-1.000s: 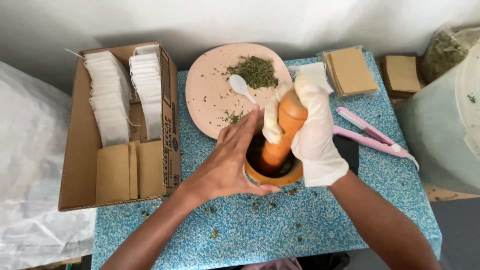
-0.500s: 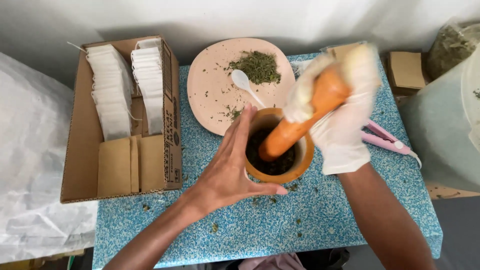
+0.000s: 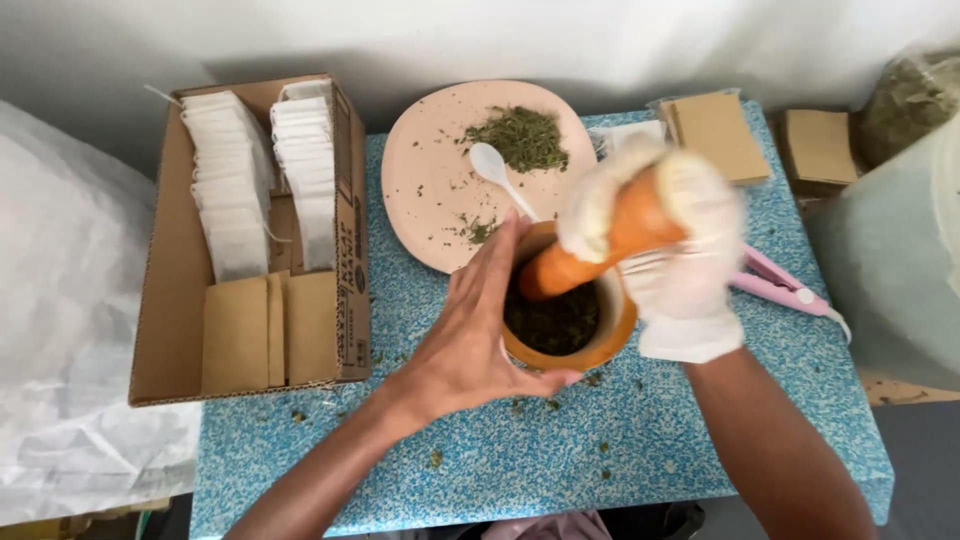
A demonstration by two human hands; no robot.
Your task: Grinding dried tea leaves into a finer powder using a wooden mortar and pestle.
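An orange mortar (image 3: 612, 340) stands on the blue speckled table (image 3: 700, 430) with dark green ground herbs (image 3: 555, 320) inside. My bare left hand (image 3: 470, 335) cups its left side and holds it steady. In a white glove, my right hand (image 3: 675, 255) grips an orange pestle (image 3: 590, 255), tilted, its tip down in the bowl; the hand is blurred by motion.
A pink plate (image 3: 425, 190) with dried herbs (image 3: 520, 138) and a white spoon (image 3: 495, 170) lies behind the mortar. A cardboard box (image 3: 160, 300) of white and brown sachets sits left. Brown envelopes (image 3: 715, 135), a pink tool (image 3: 785, 285) and a pale tub (image 3: 890, 260) are on the right.
The pestle swung from nearly upright to leaning right and now tilts lower into the mortar. My left hand has stayed on the mortar's side.
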